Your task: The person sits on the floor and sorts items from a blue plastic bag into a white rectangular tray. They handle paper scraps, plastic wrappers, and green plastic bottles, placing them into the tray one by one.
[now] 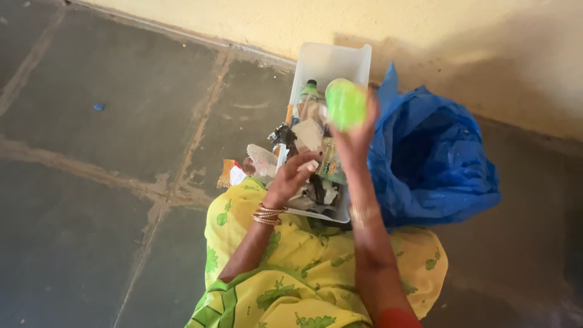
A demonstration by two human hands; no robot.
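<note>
We note the right hand raised above the white plastic bin, its grip closed around a light green round object. The left hand reaches into the bin, fingers curled on a pale scrap. An open blue plastic bag lies just beside the bin on the stone floor.

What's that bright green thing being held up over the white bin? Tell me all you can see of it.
The green object is rounded, light green and looks like smooth plastic, perhaps a bottle or cup seen end-on; motion blur hides details. The right hand grips it from below, raised above the white plastic bin full of mixed scraps, close to the open blue plastic bag. Nothing else touches it.
</note>
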